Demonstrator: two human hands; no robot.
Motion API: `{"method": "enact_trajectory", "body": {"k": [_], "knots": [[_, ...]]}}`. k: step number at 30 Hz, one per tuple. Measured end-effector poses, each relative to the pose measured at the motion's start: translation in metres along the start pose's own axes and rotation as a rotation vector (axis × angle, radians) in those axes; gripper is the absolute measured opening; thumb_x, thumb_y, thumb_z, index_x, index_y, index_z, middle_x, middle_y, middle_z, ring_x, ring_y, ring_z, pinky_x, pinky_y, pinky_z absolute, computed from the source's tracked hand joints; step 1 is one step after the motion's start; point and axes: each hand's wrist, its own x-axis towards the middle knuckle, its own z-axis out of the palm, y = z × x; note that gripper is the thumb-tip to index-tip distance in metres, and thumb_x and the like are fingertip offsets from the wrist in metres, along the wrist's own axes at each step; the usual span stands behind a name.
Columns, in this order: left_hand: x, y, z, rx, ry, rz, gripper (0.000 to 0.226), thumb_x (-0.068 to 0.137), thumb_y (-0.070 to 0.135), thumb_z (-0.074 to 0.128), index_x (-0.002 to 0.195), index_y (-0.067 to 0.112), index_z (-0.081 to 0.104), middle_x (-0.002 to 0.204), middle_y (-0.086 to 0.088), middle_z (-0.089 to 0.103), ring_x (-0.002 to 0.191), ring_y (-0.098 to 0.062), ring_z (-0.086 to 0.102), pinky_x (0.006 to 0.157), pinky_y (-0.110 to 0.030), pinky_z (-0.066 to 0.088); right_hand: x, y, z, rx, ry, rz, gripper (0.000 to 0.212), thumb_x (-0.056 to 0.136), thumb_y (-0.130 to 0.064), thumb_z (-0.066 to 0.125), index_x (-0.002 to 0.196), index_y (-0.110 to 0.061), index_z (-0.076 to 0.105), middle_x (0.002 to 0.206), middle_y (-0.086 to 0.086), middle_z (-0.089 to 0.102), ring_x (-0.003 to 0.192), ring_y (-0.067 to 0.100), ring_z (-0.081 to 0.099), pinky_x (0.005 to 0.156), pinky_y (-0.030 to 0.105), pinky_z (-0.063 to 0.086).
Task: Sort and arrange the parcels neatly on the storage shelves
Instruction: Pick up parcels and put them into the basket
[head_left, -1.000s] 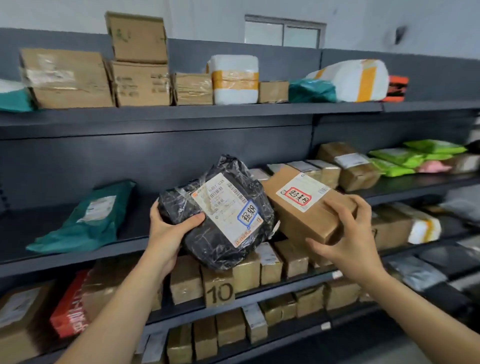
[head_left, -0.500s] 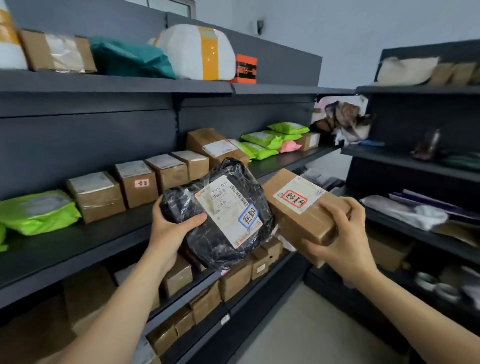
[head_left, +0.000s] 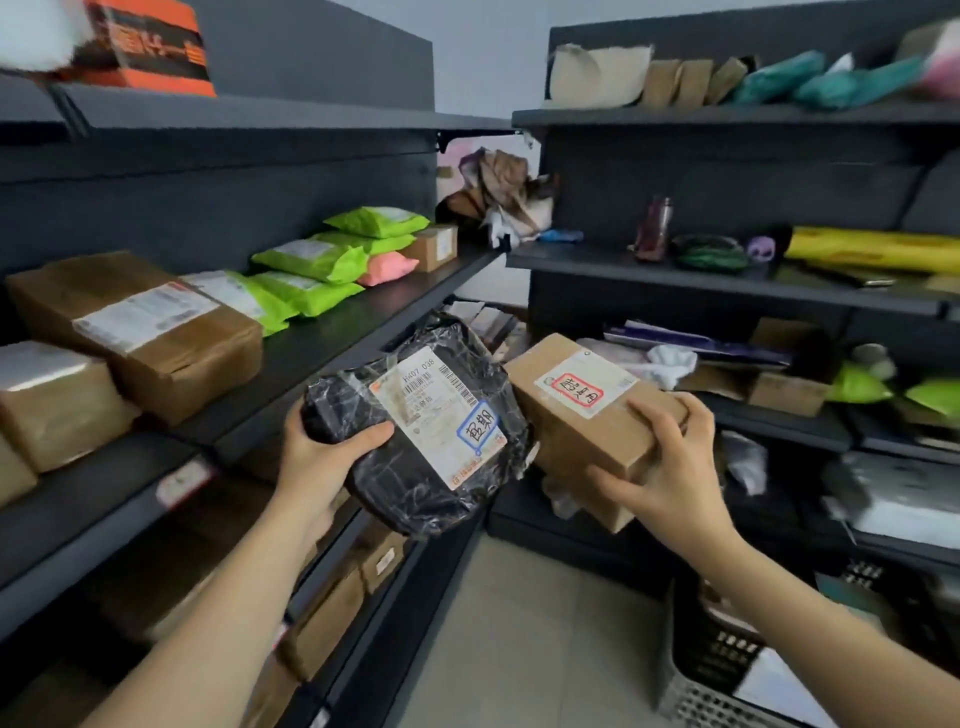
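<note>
My left hand (head_left: 322, 457) grips a black plastic-wrapped parcel (head_left: 415, 467) with a white shipping label and a blue-framed sticker. My right hand (head_left: 670, 467) holds a brown cardboard box (head_left: 571, 410) bearing a red-framed sticker, thumb on top and fingers underneath. Both parcels hang side by side in mid-air, almost touching, in the aisle between the left shelf unit (head_left: 332, 338) and the right shelf unit (head_left: 727, 275).
The left middle shelf carries brown boxes (head_left: 156, 338), green mailers (head_left: 311, 260) and a pink mailer (head_left: 387, 267). The right shelves hold mixed items: a yellow roll (head_left: 872, 249), teal bags (head_left: 810, 78), loose papers. A grey plastic crate (head_left: 727, 670) stands on the tiled floor at lower right.
The view has swung right along the shelves into the corner; the right shelf unit now fills the right side. Both hands keep the same grip on their parcels.
</note>
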Motion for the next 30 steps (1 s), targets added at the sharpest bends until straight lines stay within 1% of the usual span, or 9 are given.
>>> {"method": "enact_trajectory", "body": {"k": [3, 6, 9, 12, 16, 19, 22, 27, 30], "knots": [[0.009, -0.023, 0.056, 0.053, -0.083, -0.042, 0.115, 0.033, 0.029, 0.095, 0.134, 0.031, 0.039, 0.129, 0.0, 0.056, 0.11, -0.022, 0.058, 0.088, -0.044, 0.052, -0.004, 0.045, -0.024, -0.052, 0.031, 0.099, 0.077, 0.064, -0.029, 0.084, 0.13, -0.024, 0.044, 0.141, -0.001, 0.014, 0.124, 0.006, 0.016, 0.107, 0.028, 0.021], [0.01, -0.049, 0.116, 0.09, -0.146, -0.047, 0.105, 0.051, 0.012, 0.091, 0.137, 0.031, 0.034, 0.13, 0.0, 0.052, 0.11, -0.021, 0.056, 0.088, -0.043, 0.051, -0.011, 0.093, -0.055, -0.086, 0.037, 0.183, 0.077, 0.057, -0.032, 0.081, 0.126, -0.022, 0.047, 0.14, 0.004, 0.017, 0.13, 0.014, 0.018, 0.109, 0.031, 0.023], [0.006, -0.075, 0.175, 0.13, -0.221, -0.085, 0.103, 0.048, 0.016, 0.093, 0.133, 0.033, 0.037, 0.127, 0.003, 0.054, 0.109, -0.02, 0.057, 0.089, -0.046, 0.051, -0.017, 0.147, -0.087, -0.127, 0.058, 0.279, 0.076, 0.053, -0.038, 0.071, 0.123, -0.023, 0.048, 0.139, 0.005, 0.019, 0.131, 0.02, 0.02, 0.107, 0.03, 0.024], [-0.001, -0.104, 0.235, 0.173, -0.272, -0.12, 0.105, 0.038, 0.025, 0.095, 0.127, 0.034, 0.041, 0.126, 0.003, 0.057, 0.108, -0.02, 0.059, 0.087, -0.049, 0.053, -0.022, 0.207, -0.123, -0.119, 0.091, 0.358, 0.075, 0.054, -0.035, 0.074, 0.123, -0.023, 0.048, 0.137, 0.004, 0.021, 0.129, 0.018, 0.021, 0.106, 0.03, 0.026], [-0.018, -0.144, 0.322, 0.206, -0.273, -0.114, 0.093, 0.055, 0.005, 0.089, 0.13, 0.027, 0.038, 0.126, -0.001, 0.053, 0.11, -0.019, 0.055, 0.088, -0.039, 0.049, -0.022, 0.283, -0.166, -0.108, 0.115, 0.441, 0.071, 0.062, -0.019, 0.082, 0.124, -0.023, 0.048, 0.137, 0.002, 0.02, 0.128, 0.016, 0.022, 0.103, 0.025, 0.024], [-0.029, -0.172, 0.379, 0.258, -0.281, -0.124, 0.096, 0.054, 0.01, 0.091, 0.13, 0.028, 0.037, 0.127, 0.001, 0.052, 0.113, -0.019, 0.053, 0.092, -0.041, 0.048, -0.019, 0.336, -0.194, -0.121, 0.144, 0.525, 0.069, 0.065, -0.019, 0.082, 0.125, -0.022, 0.048, 0.138, 0.004, 0.02, 0.128, 0.021, 0.025, 0.1, 0.024, 0.027], [-0.037, -0.199, 0.426, 0.284, -0.259, -0.141, 0.1, 0.051, 0.015, 0.093, 0.132, 0.032, 0.037, 0.129, 0.001, 0.051, 0.114, -0.017, 0.053, 0.095, -0.045, 0.048, -0.017, 0.385, -0.215, -0.123, 0.152, 0.576, 0.069, 0.066, -0.021, 0.082, 0.126, -0.023, 0.047, 0.138, 0.005, 0.02, 0.128, 0.025, 0.027, 0.101, 0.026, 0.029], [-0.039, -0.245, 0.481, 0.322, -0.245, -0.202, 0.1, 0.055, 0.016, 0.091, 0.133, 0.037, 0.032, 0.129, 0.002, 0.047, 0.114, -0.016, 0.051, 0.094, -0.042, 0.048, -0.024, 0.451, -0.229, -0.172, 0.136, 0.649, 0.072, 0.065, -0.025, 0.083, 0.126, -0.025, 0.046, 0.142, 0.002, 0.016, 0.133, 0.025, 0.024, 0.11, 0.038, 0.033], [-0.031, -0.277, 0.509, 0.347, -0.228, -0.22, 0.099, 0.058, 0.014, 0.089, 0.136, 0.034, 0.031, 0.128, 0.003, 0.046, 0.114, -0.016, 0.05, 0.095, -0.039, 0.045, -0.03, 0.487, -0.226, -0.169, 0.129, 0.719, 0.073, 0.066, -0.027, 0.084, 0.128, -0.026, 0.046, 0.142, 0.001, 0.016, 0.132, 0.025, 0.025, 0.111, 0.039, 0.033]]}}
